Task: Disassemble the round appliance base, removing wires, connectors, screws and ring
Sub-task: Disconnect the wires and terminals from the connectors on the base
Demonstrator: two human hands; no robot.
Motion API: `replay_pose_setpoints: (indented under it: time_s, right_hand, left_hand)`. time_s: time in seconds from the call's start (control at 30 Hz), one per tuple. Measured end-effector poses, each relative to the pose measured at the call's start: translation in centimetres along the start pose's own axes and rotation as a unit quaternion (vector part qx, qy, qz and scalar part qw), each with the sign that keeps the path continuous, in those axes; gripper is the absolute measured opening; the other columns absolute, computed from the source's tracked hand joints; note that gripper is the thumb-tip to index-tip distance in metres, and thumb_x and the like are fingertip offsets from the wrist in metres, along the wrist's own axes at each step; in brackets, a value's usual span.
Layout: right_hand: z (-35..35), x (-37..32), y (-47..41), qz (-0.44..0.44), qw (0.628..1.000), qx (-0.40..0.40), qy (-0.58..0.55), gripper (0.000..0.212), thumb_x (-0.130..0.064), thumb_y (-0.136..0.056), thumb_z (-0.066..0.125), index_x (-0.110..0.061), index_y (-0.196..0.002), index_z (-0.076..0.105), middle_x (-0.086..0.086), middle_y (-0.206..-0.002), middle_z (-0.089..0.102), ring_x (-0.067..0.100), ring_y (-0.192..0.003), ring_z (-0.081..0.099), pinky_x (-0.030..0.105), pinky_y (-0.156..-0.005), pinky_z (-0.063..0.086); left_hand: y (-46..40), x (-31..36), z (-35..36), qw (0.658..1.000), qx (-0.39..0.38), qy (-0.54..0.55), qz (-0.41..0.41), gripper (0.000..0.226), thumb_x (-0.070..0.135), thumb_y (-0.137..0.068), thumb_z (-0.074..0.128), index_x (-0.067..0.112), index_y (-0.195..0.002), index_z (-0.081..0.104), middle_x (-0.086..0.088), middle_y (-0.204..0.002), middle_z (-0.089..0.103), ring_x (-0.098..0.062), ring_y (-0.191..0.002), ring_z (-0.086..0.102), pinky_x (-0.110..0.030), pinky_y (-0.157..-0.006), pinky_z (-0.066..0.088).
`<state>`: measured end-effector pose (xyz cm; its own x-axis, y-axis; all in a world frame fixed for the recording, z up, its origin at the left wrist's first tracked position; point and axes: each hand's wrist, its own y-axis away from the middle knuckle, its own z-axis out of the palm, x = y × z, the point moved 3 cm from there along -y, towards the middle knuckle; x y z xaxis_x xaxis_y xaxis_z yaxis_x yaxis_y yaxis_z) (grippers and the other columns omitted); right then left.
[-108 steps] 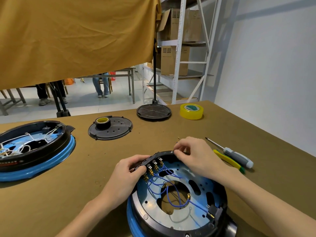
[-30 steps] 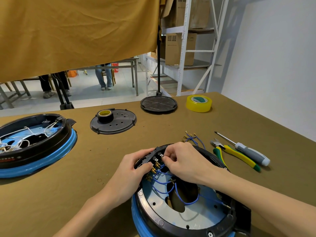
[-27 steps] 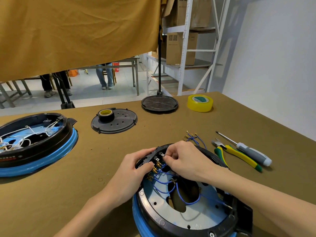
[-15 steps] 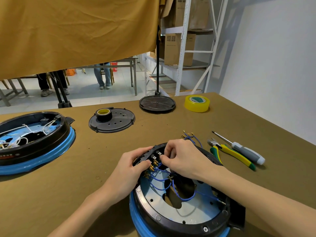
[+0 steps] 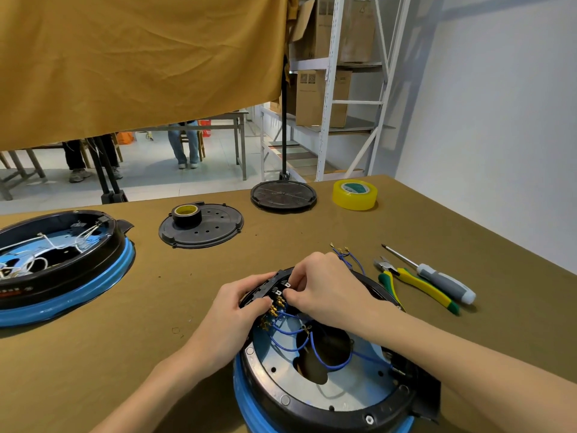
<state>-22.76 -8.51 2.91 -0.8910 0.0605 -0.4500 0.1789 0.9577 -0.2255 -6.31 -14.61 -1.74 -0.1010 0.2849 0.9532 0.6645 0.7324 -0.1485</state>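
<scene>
A: Start nearest. What's closest to the person?

B: The base [image 5: 324, 364], black rim over a blue band, open side up. Blue wires [image 5: 293, 335] loop across its metal plate and run up to brass connectors [image 5: 276, 306] on the terminal block [image 5: 265, 287] at the base's far-left rim.

A: And the hands?

B: Both are on that block. The left hand [image 5: 240, 307] curls round its outer edge and steadies it. The right hand [image 5: 324, 289] comes over the base's far rim, thumb and forefinger closed tight at the top of the connector row. I can't tell whether they have a connector or only its wire.

A: Which way does the piece lie from that pinch?

B: The connectors stand in a row running down and left from the fingertips, and their wires trail back toward the person. My guess is the pull has to go along the connector's length, away from the block, while the left hand braces. The right hand is nearer and already there.

A: Beyond the base?

B: Freed wires [image 5: 346, 256] lie just past its far rim. To the base's right are pliers [image 5: 415, 287] and a screwdriver [image 5: 437, 278]. Well left sits a second base [image 5: 59, 264]. Farther off are a black cover [image 5: 215, 228] carrying black tape [image 5: 186, 215], a round plate [image 5: 283, 195] and yellow tape [image 5: 355, 194].
</scene>
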Motion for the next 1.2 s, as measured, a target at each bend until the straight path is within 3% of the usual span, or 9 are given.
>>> replay_pose_setpoints:
  time_s: [0.33, 0.5, 0.6, 0.73, 0.87, 0.97, 1.07, 1.2]
  right_hand:
    - [0.5, 0.1, 0.2, 0.003, 1.0, 0.026, -0.003, 0.017, -0.031, -0.086, 0.069, -0.017, -0.084, 0.079, -0.002, -0.073, 0.072, 0.013, -0.07, 0.067, 0.034, -0.066, 0.06]
    - [0.6, 0.4, 0.1, 0.002, 0.999, 0.006, -0.032, 0.011, -0.025, -0.086, 0.071, -0.017, -0.083, 0.076, -0.007, -0.067, 0.068, 0.006, -0.063, 0.064, 0.018, -0.054, 0.048]
    - [0.5, 0.4, 0.1, 0.0, 1.0, 0.004, -0.028, 0.011, -0.025, -0.087, 0.07, -0.015, -0.084, 0.076, -0.006, -0.068, 0.069, 0.007, -0.064, 0.064, 0.023, -0.056, 0.052]
    - [0.8, 0.1, 0.3, 0.023, 1.0, 0.016, 0.003, 0.016, -0.027, -0.088, 0.066, -0.013, -0.084, 0.073, 0.003, -0.074, 0.07, 0.02, -0.072, 0.066, 0.038, -0.067, 0.059]
    - [1.1, -0.5, 0.5, 0.028, 0.997, 0.022, 0.069, 0.019, -0.03, -0.088, 0.062, -0.012, -0.086, 0.067, 0.008, -0.08, 0.067, 0.029, -0.076, 0.064, 0.043, -0.07, 0.059]
    - [0.7, -0.3, 0.4, 0.006, 1.0, -0.007, 0.028, 0.017, -0.029, -0.09, 0.064, -0.013, -0.087, 0.069, 0.006, -0.08, 0.068, 0.025, -0.079, 0.064, 0.041, -0.071, 0.058]
    - [0.2, 0.1, 0.3, -0.013, 0.999, -0.034, -0.002, 0.014, -0.025, -0.092, 0.066, -0.013, -0.09, 0.072, 0.001, -0.078, 0.069, 0.018, -0.076, 0.065, 0.04, -0.071, 0.058]
    - [0.1, 0.3, 0.7, -0.018, 1.0, -0.011, -0.012, 0.016, -0.03, -0.093, 0.068, -0.015, -0.096, 0.075, -0.005, -0.077, 0.071, 0.011, -0.072, 0.066, 0.035, -0.07, 0.058]
  left_hand:
    - [-0.2, -0.5, -0.1, 1.0, -0.001, -0.01, -0.003, 0.039, 0.013, -0.102, 0.059, 0.038, -0.132, 0.064, 0.02, -0.118, 0.073, -0.006, -0.109, 0.071, -0.023, -0.081, 0.059]
    - [-0.2, -0.4, -0.2, 1.0, -0.014, -0.015, 0.0, 0.036, 0.025, -0.1, 0.059, 0.042, -0.131, 0.063, 0.025, -0.118, 0.071, -0.004, -0.108, 0.071, -0.024, -0.081, 0.06]
    - [-0.2, -0.4, -0.3, 1.0, -0.01, -0.023, 0.002, 0.044, 0.038, -0.091, 0.059, 0.042, -0.134, 0.062, 0.027, -0.119, 0.07, -0.003, -0.11, 0.07, -0.029, -0.084, 0.06]
    - [-0.2, -0.6, -0.2, 1.0, -0.01, -0.012, 0.001, 0.036, 0.024, -0.103, 0.059, 0.044, -0.133, 0.062, 0.029, -0.117, 0.069, -0.003, -0.108, 0.07, -0.021, -0.079, 0.06]
    - [-0.3, -0.8, -0.2, 1.0, -0.008, -0.017, -0.002, 0.038, 0.021, -0.103, 0.059, 0.042, -0.134, 0.062, 0.025, -0.119, 0.07, -0.004, -0.11, 0.07, -0.024, -0.081, 0.061]
    - [-0.3, -0.7, -0.3, 1.0, -0.009, -0.022, 0.001, 0.036, 0.026, -0.102, 0.06, 0.042, -0.134, 0.063, 0.021, -0.121, 0.071, -0.005, -0.111, 0.069, -0.029, -0.085, 0.061]
    - [-0.3, -0.7, -0.3, 1.0, -0.018, -0.012, 0.001, 0.037, 0.018, -0.103, 0.059, 0.041, -0.132, 0.064, 0.02, -0.119, 0.072, -0.007, -0.108, 0.071, -0.026, -0.081, 0.061]
    - [-0.2, -0.6, -0.3, 1.0, -0.013, -0.022, 0.004, 0.036, 0.022, -0.103, 0.059, 0.045, -0.131, 0.063, 0.026, -0.119, 0.07, -0.004, -0.111, 0.069, -0.026, -0.083, 0.06]
